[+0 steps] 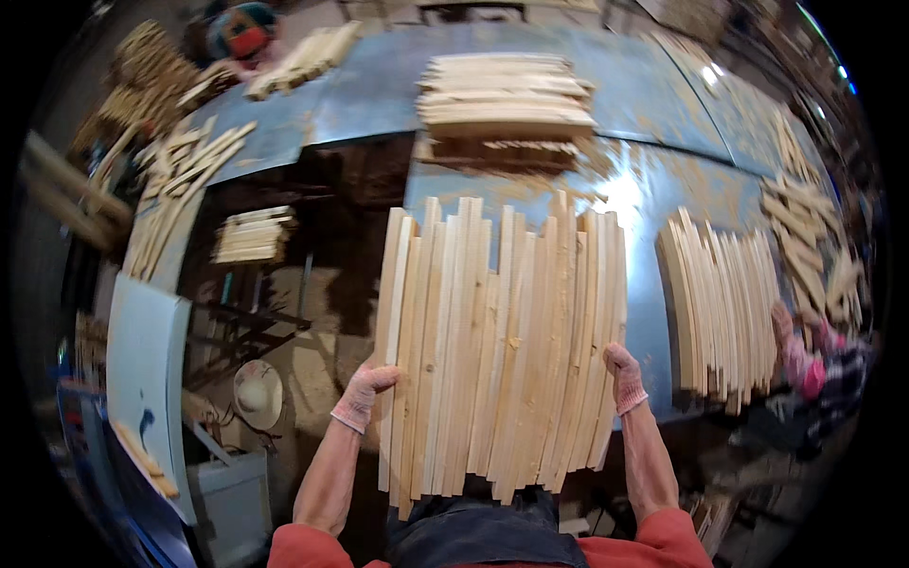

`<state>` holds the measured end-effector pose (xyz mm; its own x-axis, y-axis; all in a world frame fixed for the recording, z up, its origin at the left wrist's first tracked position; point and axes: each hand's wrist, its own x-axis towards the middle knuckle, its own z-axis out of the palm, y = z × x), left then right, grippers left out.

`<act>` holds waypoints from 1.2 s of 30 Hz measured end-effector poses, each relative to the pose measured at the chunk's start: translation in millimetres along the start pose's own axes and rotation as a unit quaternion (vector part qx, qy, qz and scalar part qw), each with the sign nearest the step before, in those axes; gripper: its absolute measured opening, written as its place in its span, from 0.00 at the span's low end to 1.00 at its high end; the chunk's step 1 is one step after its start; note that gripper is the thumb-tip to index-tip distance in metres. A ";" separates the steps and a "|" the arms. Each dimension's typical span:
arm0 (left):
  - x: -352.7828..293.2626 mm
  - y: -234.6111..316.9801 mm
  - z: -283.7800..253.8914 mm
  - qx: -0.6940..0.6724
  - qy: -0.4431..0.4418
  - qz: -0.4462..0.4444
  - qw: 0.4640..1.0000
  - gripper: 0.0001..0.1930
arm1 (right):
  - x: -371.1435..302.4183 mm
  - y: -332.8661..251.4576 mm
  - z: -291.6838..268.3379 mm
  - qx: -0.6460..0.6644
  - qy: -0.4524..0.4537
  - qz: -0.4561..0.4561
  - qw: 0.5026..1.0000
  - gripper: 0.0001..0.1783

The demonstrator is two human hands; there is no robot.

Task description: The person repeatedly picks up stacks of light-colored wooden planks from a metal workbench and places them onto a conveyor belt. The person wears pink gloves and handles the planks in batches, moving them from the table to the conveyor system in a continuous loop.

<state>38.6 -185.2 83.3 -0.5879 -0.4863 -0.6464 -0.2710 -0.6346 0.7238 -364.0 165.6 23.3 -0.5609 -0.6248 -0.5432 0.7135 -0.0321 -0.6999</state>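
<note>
Between my hands is a wide row of pale wooden strips [497, 350], side by side with uneven ends, held in front of my body. My left hand [364, 393], in a pinkish work glove, presses the row's left edge with its thumb over the top. My right hand [625, 377], gloved alike, clamps the right edge the same way. The fingers under the strips are hidden. Beyond their far ends lies the blue-grey metal tabletop [644, 256].
A stack of wooden strips [507, 90] lies crosswise farther back. To the right stands another stack [724, 303], with a co-worker's hand [782, 327] at its side. Loose strips [185, 180] lie at the left, and a smaller bundle [254, 235] sits lower. A pale hat [258, 394] is at lower left.
</note>
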 end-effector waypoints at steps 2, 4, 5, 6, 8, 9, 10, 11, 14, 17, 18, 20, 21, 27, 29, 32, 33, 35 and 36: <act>-46.8 9.1 -38.0 -0.033 -0.002 0.046 0.998 0.31 | -5.7 -7.0 55.0 -0.026 -0.085 -0.027 0.996 0.14; -118.1 32.9 -73.1 -0.085 0.004 0.092 0.992 0.34 | -40.4 -7.6 164.5 -0.042 -0.016 -0.020 0.999 0.20; -149.5 40.9 -88.7 -0.113 0.006 0.113 0.987 0.34 | -44.2 -7.0 170.7 -0.118 -0.078 -0.079 0.987 0.21; -180.8 44.2 -108.5 -0.144 0.008 0.127 0.981 0.35 | -53.5 -3.3 185.1 -0.192 -0.136 -0.134 0.963 0.21; -223.2 30.8 -182.5 -0.118 0.057 0.168 0.977 0.36 | -63.6 32.5 260.1 -0.115 -0.142 -0.111 0.977 0.21; -242.7 12.1 -229.3 -0.118 0.079 0.172 0.975 0.37 | -59.6 53.2 297.0 -0.108 -0.169 -0.097 0.975 0.22; -262.5 -3.8 -264.2 -0.120 0.094 0.172 0.973 0.38 | -55.0 72.1 330.4 -0.105 -0.187 -0.085 0.973 0.22; -282.2 -11.7 -287.1 -0.118 0.124 0.213 0.962 0.35 | -59.4 84.7 366.9 -0.163 -0.274 -0.127 0.939 0.22; -328.6 -20.6 -314.5 -0.125 0.190 0.316 0.921 0.32 | -34.8 130.8 435.7 -0.242 -0.315 -0.153 0.905 0.21; -413.3 -28.2 -349.1 -0.188 0.225 0.349 0.890 0.38 | -39.8 194.3 542.2 -0.213 -0.421 -0.063 0.880 0.19; -431.8 -45.0 -367.2 -0.212 0.232 0.331 0.890 0.39 | -44.5 214.3 577.1 -0.203 -0.453 -0.025 0.868 0.18; -467.2 -79.1 -392.6 -0.266 0.263 0.302 0.877 0.39 | -59.3 263.9 637.0 -0.235 -0.409 0.050 0.880 0.12; -476.0 -95.5 -411.3 -0.289 0.274 0.301 0.866 0.36 | -64.1 289.4 666.1 -0.243 -0.420 0.069 0.872 0.10; -493.4 -102.1 -517.6 -0.321 0.358 0.290 0.827 0.25 | -56.6 363.2 825.8 -0.294 -0.502 0.140 0.801 0.16; -503.9 -87.5 -552.4 -0.344 0.370 0.293 0.812 0.27 | -47.6 400.7 879.8 -0.300 -0.517 0.144 0.789 0.16; -513.4 -88.7 -617.8 -0.351 0.440 0.256 0.786 0.34 | -72.3 458.1 963.7 -0.315 -0.547 0.267 0.728 0.16; -510.1 -79.8 -638.8 -0.344 0.471 0.227 0.780 0.35 | -69.0 472.0 984.2 -0.342 -0.546 0.237 0.727 0.15; -507.5 -65.0 -679.8 -0.346 0.453 0.220 0.791 0.44 | -61.8 502.6 1029.2 -0.378 -0.510 0.220 0.741 0.13; -507.3 -66.8 -706.8 -0.337 0.466 0.213 0.790 0.45 | -63.1 522.5 1051.6 -0.396 -0.493 0.213 0.745 0.11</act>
<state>893.6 -320.7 192.3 0.3852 -0.7738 -0.5028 0.4522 -0.3167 0.8338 485.7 -632.1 179.6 0.5042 -0.7285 -0.4637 0.0475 0.5596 -0.8274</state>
